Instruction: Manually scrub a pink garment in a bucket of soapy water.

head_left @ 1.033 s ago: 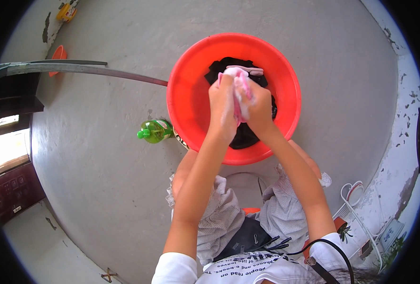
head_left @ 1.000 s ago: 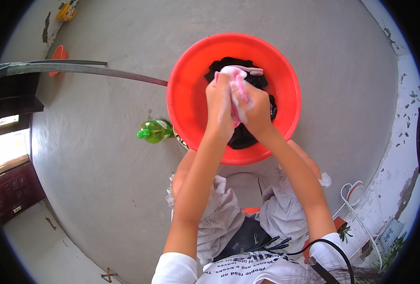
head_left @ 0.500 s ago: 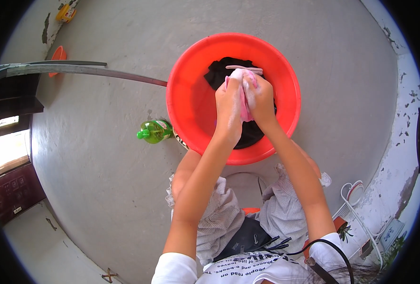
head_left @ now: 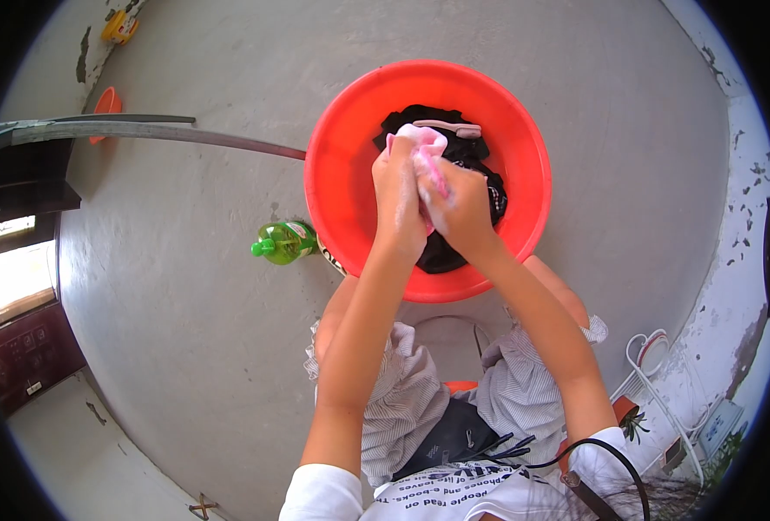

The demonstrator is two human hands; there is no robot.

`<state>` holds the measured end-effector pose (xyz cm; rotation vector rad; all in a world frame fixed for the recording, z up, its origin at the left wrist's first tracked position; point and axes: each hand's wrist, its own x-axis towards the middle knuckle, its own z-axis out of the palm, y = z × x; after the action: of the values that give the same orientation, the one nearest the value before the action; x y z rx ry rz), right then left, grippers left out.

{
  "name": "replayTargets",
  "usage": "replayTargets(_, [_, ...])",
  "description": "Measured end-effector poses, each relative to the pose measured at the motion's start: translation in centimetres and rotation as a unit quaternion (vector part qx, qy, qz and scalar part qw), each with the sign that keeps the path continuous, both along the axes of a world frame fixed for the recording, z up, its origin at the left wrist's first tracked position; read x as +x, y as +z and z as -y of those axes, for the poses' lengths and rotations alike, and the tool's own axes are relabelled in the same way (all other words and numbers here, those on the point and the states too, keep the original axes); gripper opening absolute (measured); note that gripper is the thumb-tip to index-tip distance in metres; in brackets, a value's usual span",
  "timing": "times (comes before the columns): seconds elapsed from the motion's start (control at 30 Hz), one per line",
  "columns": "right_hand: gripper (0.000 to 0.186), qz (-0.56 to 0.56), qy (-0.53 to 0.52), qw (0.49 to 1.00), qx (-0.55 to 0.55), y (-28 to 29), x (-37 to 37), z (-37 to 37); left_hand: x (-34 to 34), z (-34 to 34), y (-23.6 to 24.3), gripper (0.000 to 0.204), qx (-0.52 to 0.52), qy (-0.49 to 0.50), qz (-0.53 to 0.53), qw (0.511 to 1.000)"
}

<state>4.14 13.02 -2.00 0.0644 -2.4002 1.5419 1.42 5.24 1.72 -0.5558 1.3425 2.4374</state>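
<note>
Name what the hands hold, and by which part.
A pink cloth, bunched between both hands, some of it sticking out past them; which part they grip cannot be told.

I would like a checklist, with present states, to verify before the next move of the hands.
1. Left hand gripping the crumpled pink cloth: ok.
2. Right hand gripping it too: ok.
3. Both hands over the round red plastic basin: ok.
4. Pink cloth free of white foam: not ok.
5. Green plastic bottle outside the basin: ok.
6. Water under the black fabric: cannot tell.
</note>
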Motion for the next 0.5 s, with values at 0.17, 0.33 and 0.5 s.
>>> replayTargets(0.17, [0.024, 0.042, -0.079, 0.991, -0.103, -0.9, -1.7, -1.3, 0.5, -1.6, -1.2, 0.023, -0.002, 0.011, 0.012, 1.0])
replayTargets(0.33, [0.022, 0.008, -0.08, 0.994, -0.08, -0.3, -1.1, -0.7, 0.3, -1.0, -0.5, 0.025, -0.001, -0.008, 0.015, 1.0])
replayTargets(0.5, [0.018, -0.018, 0.007, 0.998, 0.052, 0.0, 0.7, 0.7, -0.5, 0.6, -0.1, 0.017, 0.03, 0.01, -0.025, 0.999])
